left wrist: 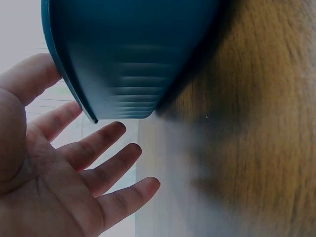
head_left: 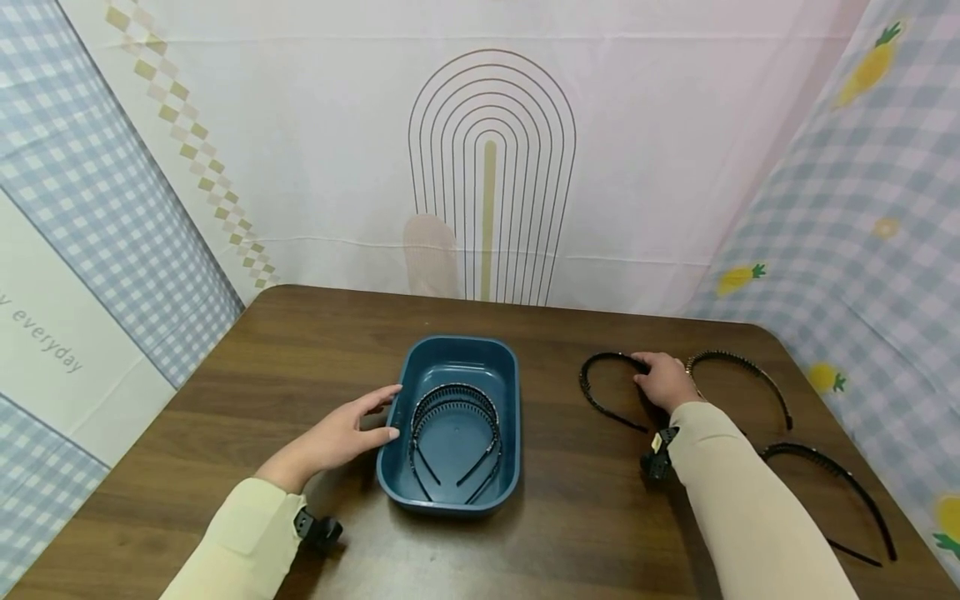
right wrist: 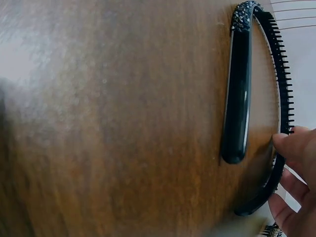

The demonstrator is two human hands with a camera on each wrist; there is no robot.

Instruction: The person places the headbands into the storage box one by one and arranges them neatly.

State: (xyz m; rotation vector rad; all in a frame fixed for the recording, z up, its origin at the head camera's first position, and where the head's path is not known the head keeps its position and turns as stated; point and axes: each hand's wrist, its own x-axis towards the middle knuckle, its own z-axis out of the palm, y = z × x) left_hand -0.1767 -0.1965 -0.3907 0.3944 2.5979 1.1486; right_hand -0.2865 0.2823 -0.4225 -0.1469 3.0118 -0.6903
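A dark blue plastic basin stands mid-table, and a few dark toothed headbands lie nested inside it. At its left side my left hand touches the rim with thumb and index finger, the other fingers spread loosely, as the left wrist view shows. Over on the right, my right hand pinches a black headband by one arm between thumb and fingers. This headband has comb teeth inside and a glittery, stone-covered top. It is at or just above the tabletop; I cannot tell which.
Beyond my right hand lies another toothed headband. A further black headband rests near the table's right edge, partly behind my right sleeve. Patterned cloths hang around the brown wooden table.
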